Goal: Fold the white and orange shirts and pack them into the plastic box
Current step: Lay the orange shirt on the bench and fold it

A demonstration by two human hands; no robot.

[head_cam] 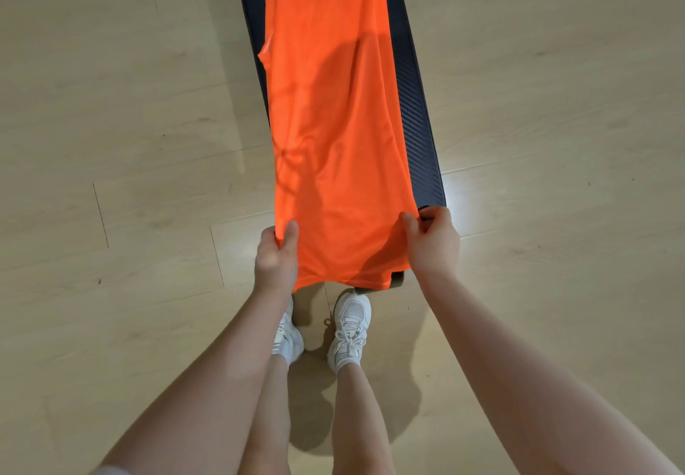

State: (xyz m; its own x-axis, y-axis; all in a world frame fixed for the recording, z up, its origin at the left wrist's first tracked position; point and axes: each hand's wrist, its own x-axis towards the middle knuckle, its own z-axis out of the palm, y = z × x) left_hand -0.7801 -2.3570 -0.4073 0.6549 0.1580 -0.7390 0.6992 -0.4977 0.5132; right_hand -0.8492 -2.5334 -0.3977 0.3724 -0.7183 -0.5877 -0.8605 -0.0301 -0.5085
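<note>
Orange shirt [333, 122] is pinched at its near corners by the left hand [276, 256] and the right hand [432, 241], which are set apart, and it stretches away from them along a dark bench [415, 111]; folding seems barely begun, with neither white shirt nor box seen

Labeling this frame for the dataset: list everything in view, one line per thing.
orange shirt: 1, bright orange, spread lengthwise on the dark surface, near end hanging over its edge
dark surface: 1, black, textured, narrow, under the shirt
floor: 1, light wood planks, all around
sneakers: 2, white, on the floor below the shirt's hem
left hand: 1, pinches the shirt's near left edge
right hand: 1, pinches the shirt's near right edge
</note>
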